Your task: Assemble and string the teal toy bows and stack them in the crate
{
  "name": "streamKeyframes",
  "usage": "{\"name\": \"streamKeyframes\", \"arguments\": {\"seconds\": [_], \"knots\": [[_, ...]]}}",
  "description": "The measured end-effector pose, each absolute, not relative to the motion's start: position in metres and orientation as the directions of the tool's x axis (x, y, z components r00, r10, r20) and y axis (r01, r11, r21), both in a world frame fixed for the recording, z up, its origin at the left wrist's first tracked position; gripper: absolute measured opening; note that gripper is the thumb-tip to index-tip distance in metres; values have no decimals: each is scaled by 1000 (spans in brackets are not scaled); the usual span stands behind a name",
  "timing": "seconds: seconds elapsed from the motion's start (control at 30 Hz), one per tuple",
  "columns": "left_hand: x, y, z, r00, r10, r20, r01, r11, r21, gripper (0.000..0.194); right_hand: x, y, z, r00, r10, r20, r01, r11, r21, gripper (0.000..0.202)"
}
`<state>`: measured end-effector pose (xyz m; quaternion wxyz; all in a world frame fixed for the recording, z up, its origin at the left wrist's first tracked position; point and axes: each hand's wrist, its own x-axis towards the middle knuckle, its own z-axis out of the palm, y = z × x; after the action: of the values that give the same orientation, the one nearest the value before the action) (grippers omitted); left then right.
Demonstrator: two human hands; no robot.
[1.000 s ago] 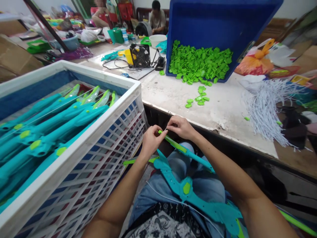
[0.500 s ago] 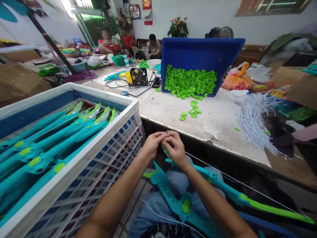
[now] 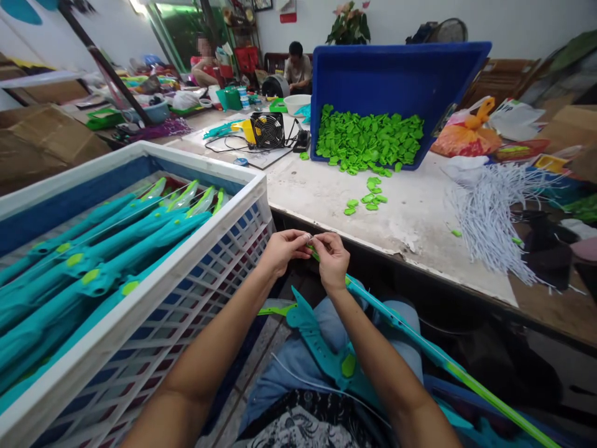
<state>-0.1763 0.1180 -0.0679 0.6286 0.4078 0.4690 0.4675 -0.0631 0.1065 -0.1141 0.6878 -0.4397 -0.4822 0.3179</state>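
A turquoise-and-green toy bow point(image 3: 401, 320) slants across from lower right, its green tip between my hands. My left hand point(image 3: 285, 250) is closed in a pinch, with a bit of white cord point(image 3: 308, 236) at its fingertips. Beside it, my right hand point(image 3: 333, 258) is closed around the bow's tip; thumb and forefinger meet close to the cord. My fingers partly hide the tip and the cord's end. A second turquoise toy bow point(image 3: 321, 342) with a green oval piece lies on my lap, a loose white cord running past it.
A white crate point(image 3: 205, 292) at left holds several turquoise bows. On the table point(image 3: 303, 202) a tilted blue bin point(image 3: 392, 78) spills green pieces point(image 3: 368, 140). White cords point(image 3: 494, 218) lie at right, a small fan point(image 3: 268, 129) behind. Two people sit at the back.
The view has shifted slightly. My hands stay together at the bow's tip, with the fingers regripped. The bow has turned, and its string no longer shows apart from its limb.
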Motion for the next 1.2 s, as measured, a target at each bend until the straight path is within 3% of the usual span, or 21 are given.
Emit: {"name": "streamKeyframes", "arguments": {"seconds": [0.2, 0.4, 0.6, 0.73, 0.93, 1.03, 1.2], "knots": [[-181, 117, -68, 197, 954, -225, -163, 258, 952, 37, -62, 106, -112, 231, 846, 480, 67, 479, -875, 16], [-169, 114, -66, 30, 975, -219, -241, 220, 945, 20, -56, 108, -109, 113, 840, 530, 127, 517, -846, 24], [-178, 120, -63, 191, 947, -258, -277, 305, 911, 15, -44, 113, -105, 50, 733, 679, 257, 647, -718, 13], [-180, 118, -64, 230, 960, -158, -113, 187, 976, 19, -42, 114, -105, 24, 705, 708, 297, 672, -679, 12], [-175, 116, -68, 125, 992, 20, 190, -44, 981, 14, -41, 108, -107, 88, 737, 670, 337, 611, -716, 12], [-175, 115, -71, 126, 992, 18, 184, -41, 982, 12, -35, 101, -111, 43, 767, 640, 394, 575, -717, 15], [-169, 109, -79, 115, 993, 0, 164, -19, 986, 11, -26, 102, -126, -35, 745, 666, 577, 559, -595, 17]]}}
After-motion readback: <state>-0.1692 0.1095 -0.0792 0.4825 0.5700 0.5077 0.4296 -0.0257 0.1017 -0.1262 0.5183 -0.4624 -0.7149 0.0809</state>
